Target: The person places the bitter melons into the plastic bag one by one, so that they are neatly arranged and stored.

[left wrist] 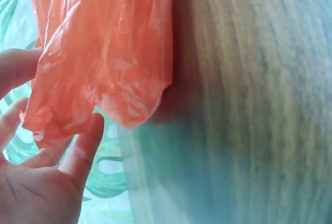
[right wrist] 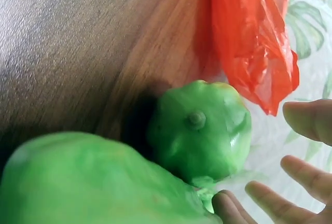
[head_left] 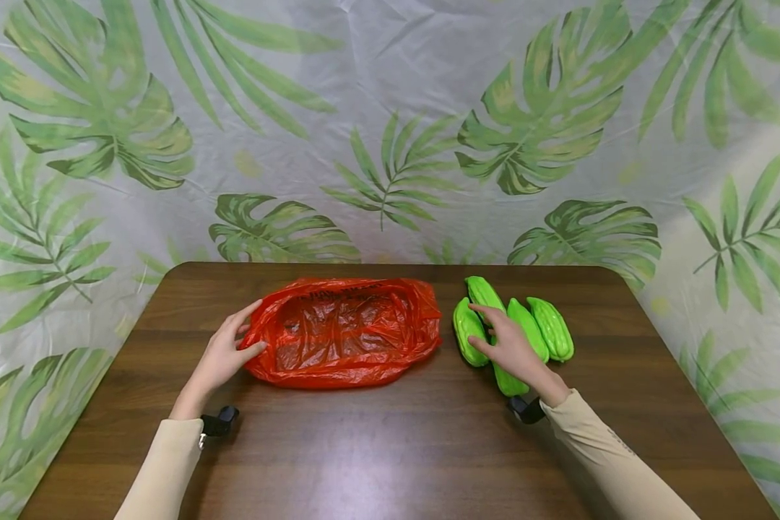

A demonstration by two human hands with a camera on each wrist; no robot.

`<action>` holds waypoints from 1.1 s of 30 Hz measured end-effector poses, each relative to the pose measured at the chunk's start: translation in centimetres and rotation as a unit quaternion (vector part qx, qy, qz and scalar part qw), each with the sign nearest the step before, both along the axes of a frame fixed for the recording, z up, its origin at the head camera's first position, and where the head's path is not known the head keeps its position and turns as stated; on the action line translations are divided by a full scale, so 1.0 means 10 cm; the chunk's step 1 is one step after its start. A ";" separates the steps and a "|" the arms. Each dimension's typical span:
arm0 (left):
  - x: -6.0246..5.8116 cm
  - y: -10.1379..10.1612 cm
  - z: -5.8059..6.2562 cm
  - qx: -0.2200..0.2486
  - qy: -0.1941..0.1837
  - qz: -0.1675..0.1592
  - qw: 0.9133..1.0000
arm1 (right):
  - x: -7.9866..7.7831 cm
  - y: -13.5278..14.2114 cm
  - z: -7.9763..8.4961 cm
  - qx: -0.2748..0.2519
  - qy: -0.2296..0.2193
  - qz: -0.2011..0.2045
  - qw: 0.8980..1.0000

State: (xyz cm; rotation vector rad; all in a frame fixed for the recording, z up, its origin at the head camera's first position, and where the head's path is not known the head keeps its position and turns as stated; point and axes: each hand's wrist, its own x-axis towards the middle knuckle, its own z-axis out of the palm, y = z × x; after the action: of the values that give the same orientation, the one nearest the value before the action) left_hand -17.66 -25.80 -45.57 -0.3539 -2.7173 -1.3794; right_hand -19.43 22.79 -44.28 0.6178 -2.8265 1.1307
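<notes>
A red plastic bag (head_left: 344, 372) lies with its wide mouth facing up, its rim rolled outward. My left hand (head_left: 224, 352) is at its left end, fingers loosely spread and fingertips touching the thin plastic (left wrist: 104, 42). Several bright green bitter melons (head_left: 552, 332) lie side by side right of the bag. My right hand (head_left: 512, 349) is over them, fingers spread and holding nothing, hiding part of the group. It is nearest to the leftmost bitter melon (head_left: 469, 336), whose stem end appears in the right wrist view beside the fingertips.
Both things rest on a dark brown wooden table (head_left: 364, 448). Behind its far edge hangs a pale curtain (head_left: 390, 94) printed with green leaves. Each wrist carries a black camera mount (head_left: 219, 421) on a strap.
</notes>
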 end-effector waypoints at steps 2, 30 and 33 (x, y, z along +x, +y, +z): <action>0.00 -0.01 -0.01 0.012 -0.010 -0.004 1.000 | 0.00 -0.01 -0.02 0.006 0.003 -0.001 1.000; -0.07 -0.07 -0.12 0.099 -0.098 -0.045 0.989 | 0.01 -0.16 -0.05 0.059 0.003 0.006 0.998; -0.08 -0.06 -0.12 0.116 -0.102 -0.051 0.987 | 0.00 -0.16 -0.05 0.074 0.006 0.006 0.997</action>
State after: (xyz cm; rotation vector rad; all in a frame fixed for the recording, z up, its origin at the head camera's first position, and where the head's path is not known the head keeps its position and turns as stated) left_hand -18.47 -26.39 -46.75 -0.3558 -2.6818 -1.8337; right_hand -19.38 21.20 -44.74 0.6487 -2.9191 0.9217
